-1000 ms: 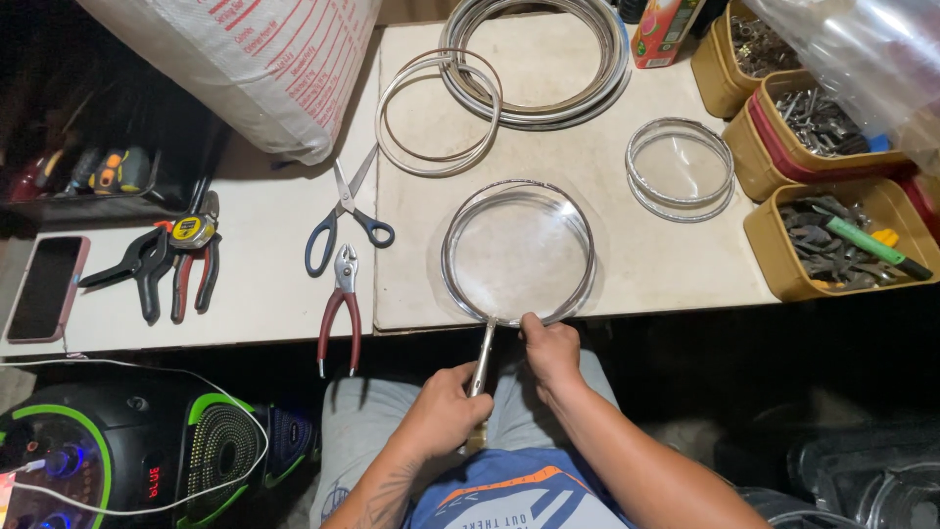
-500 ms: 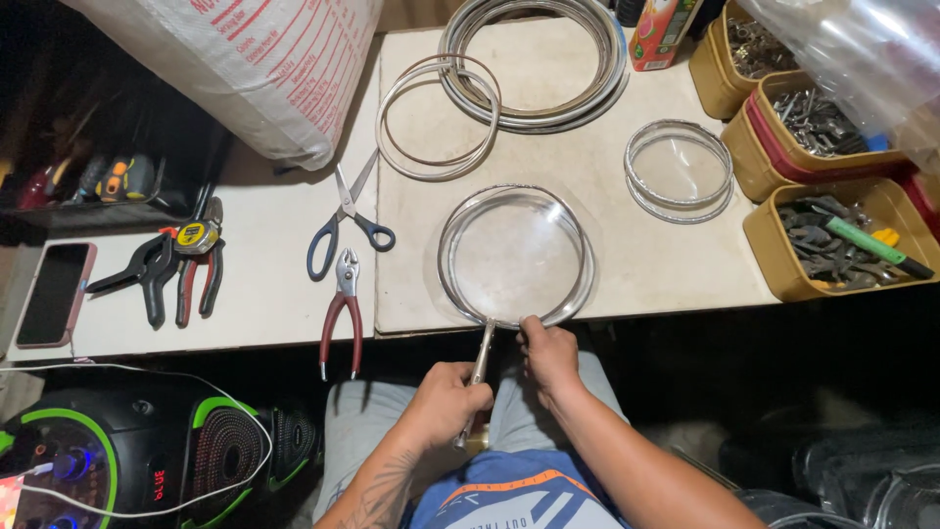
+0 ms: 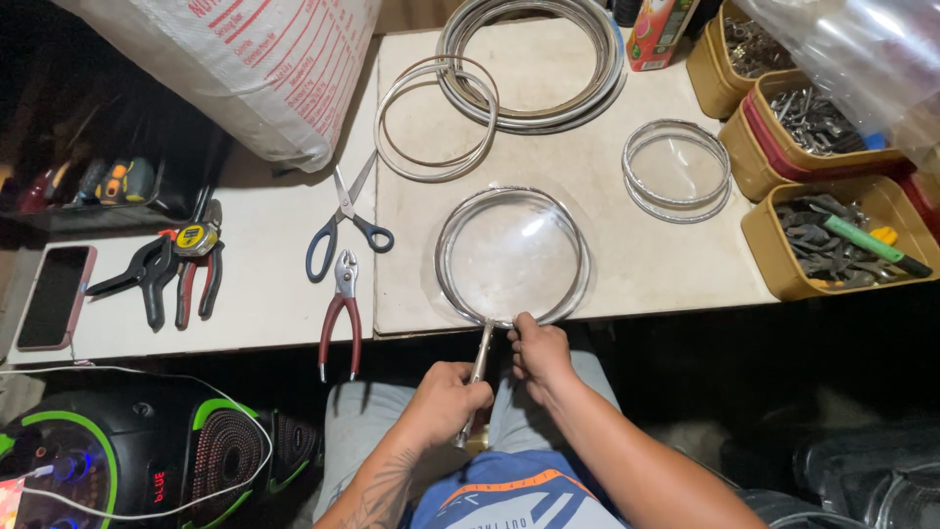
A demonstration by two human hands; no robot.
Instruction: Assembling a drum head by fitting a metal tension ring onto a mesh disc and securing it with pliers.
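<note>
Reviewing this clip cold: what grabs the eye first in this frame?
The big round metal-rimmed sieve at the table's near edge, its handle gripped by the left hand while the right hand pinches the rim beside it. Behind it lie stacked metal rings; to the left, blue-handled scissors and red-handled pliers. Bins of hardware line the right.

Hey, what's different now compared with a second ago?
Almost nothing. The left hand keeps gripping the metal handle, and the right hand stays at the near rim of the round sieve. Scissors, red pliers and loose rings lie unmoved.
</note>
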